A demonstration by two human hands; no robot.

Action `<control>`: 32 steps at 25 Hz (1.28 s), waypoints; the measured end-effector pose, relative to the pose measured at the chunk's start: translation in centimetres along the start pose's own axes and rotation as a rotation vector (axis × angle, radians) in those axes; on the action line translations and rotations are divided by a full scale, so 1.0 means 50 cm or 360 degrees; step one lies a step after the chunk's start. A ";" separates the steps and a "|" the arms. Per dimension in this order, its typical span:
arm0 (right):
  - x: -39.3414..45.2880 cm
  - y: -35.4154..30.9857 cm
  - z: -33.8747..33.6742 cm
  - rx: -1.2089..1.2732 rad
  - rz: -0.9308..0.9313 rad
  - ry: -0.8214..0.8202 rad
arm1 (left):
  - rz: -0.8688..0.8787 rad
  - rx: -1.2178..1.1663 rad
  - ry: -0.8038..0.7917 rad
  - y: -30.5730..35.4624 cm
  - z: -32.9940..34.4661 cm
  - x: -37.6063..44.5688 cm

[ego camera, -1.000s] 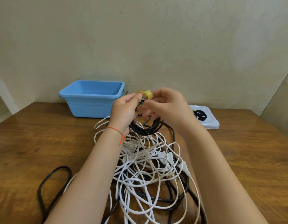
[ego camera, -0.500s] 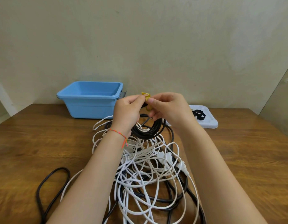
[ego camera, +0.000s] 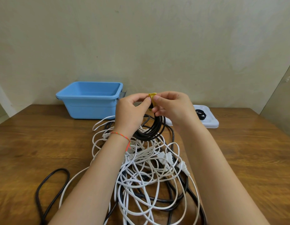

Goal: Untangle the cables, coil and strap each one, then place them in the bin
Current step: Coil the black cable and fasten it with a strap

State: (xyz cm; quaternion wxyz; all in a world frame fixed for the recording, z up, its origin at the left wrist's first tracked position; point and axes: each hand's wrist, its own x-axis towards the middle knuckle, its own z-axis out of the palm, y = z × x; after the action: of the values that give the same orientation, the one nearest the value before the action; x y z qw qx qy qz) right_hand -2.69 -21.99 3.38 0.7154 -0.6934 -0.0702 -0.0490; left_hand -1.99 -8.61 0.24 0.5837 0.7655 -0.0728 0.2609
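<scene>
Since a second ago both hands tightened the yellow strap (ego camera: pixel 152 99). Far left, blue bin (ego camera: pixel 90 101) looks empty. Left hand (ego camera: pixel 130 111) and right hand (ego camera: pixel 171 108) fingers pinch the strap round the black coil (ego camera: pixel 150 131); closure probably unfinished. White tangle (ego camera: pixel 150 168) on the bench (ego camera: pixel 43 143) remains.

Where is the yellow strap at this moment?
In the head view, centre frame, the yellow strap is pinched between left hand and right hand, atop the coiled black cable.
</scene>
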 end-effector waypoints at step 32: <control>-0.004 -0.015 -0.022 -0.0016 -0.0022 -0.0127 | 0.0098 -0.0005 -0.0251 0.005 -0.014 0.000</control>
State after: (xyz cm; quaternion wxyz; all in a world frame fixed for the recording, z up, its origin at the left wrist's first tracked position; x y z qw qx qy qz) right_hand -2.98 -23.13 4.03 0.7083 -0.6979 -0.1031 -0.0265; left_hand -2.32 -8.03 0.60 0.5690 0.7801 -0.1425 0.2175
